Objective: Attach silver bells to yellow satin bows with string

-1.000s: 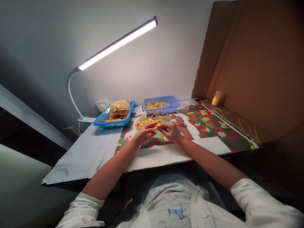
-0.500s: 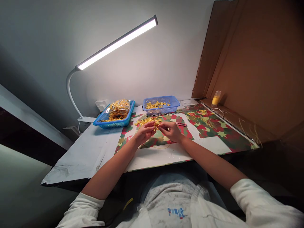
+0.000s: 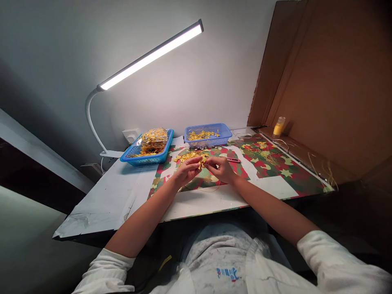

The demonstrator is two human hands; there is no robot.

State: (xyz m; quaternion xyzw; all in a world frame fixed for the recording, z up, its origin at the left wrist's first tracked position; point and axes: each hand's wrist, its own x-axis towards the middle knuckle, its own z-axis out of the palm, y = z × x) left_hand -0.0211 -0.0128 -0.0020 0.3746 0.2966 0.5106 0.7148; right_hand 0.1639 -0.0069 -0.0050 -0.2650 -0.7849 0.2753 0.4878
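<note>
Between my hands is a small yellow ribbon bow (image 3: 201, 164), pinched by the fingers of my left hand (image 3: 187, 170). My right hand (image 3: 221, 168) is closed with its fingertips at the bow's right side; whether they grip the bow or a thin cord is too small to tell. A thin tan cord (image 3: 211, 191) loops on the table below the hands. Just behind them lies a pile of yellow ribbon pieces (image 3: 186, 155). A red-handled tool (image 3: 234, 160), partly hidden, lies beyond my right hand.
At the back left stands a blue basket (image 3: 167, 149) with yellow bows and a clear bag (image 3: 155, 134). A second blue basket (image 3: 225, 140) holds more bows. A lamp (image 3: 153, 55) hangs above. Yellow strands (image 3: 266, 155) and a small bottle (image 3: 278, 127) are at the right, beside a cardboard wall (image 3: 330, 81).
Both hands stay in nearly the same place. Only the yellow bow between the fingertips has shifted slightly.
</note>
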